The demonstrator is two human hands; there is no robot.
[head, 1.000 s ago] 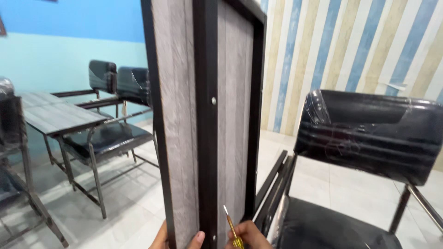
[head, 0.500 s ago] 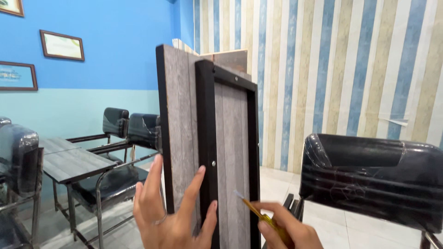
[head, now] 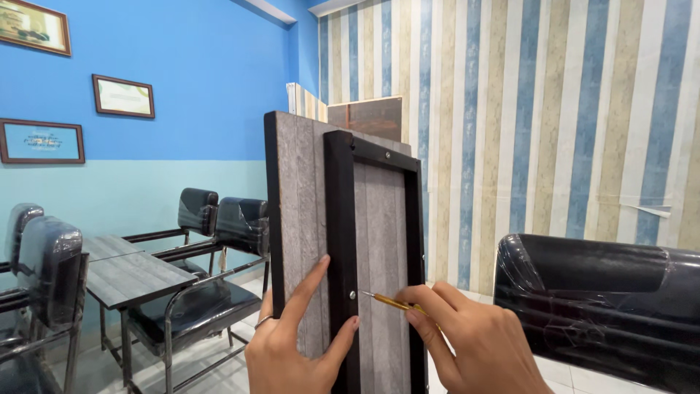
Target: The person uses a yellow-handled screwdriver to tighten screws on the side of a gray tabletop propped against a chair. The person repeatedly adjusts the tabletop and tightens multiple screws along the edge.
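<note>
A grey wood-grain board with a black metal frame bolted to it stands upright in front of me. My left hand grips its lower part, fingers on the grey face and thumb against the black bar. My right hand holds a yellow-handled screwdriver, with the tip close to a small screw on the inner edge of the black bar.
A black plastic-wrapped chair back is at the right. Black chairs and a grey desk on metal legs stand at the left. More boards lean behind. Framed pictures hang on the blue wall.
The view has tilted up and both hands have risen along the board. The screwdriver tip has moved from below up to the screw in the black bar.
</note>
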